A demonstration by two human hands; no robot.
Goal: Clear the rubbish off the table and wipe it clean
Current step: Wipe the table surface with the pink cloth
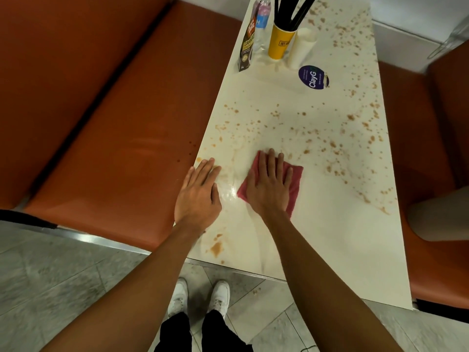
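Tabletop: white glossy tabletop (317, 224) between orange padded benches (114, 148) was brown-spattered.
Cloth: pink square cloth (295, 179) lay front-centre; likely soft, limp, light, so press it flat rather than pinch.
Hands: right hand (269, 184) pressed the cloth, fingers straight and spread; left hand (198, 191) rested at the left edge, fingers straight, empty.
Hidden: black straws (291, 11) in yellow paper cup (280, 43) and clear plastic bottle (262, 19) were cut off at top; cloth centre was covered.

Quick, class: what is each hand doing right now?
Left hand: open, flat at the table edge.
Right hand: open, pressing the red cloth flat.
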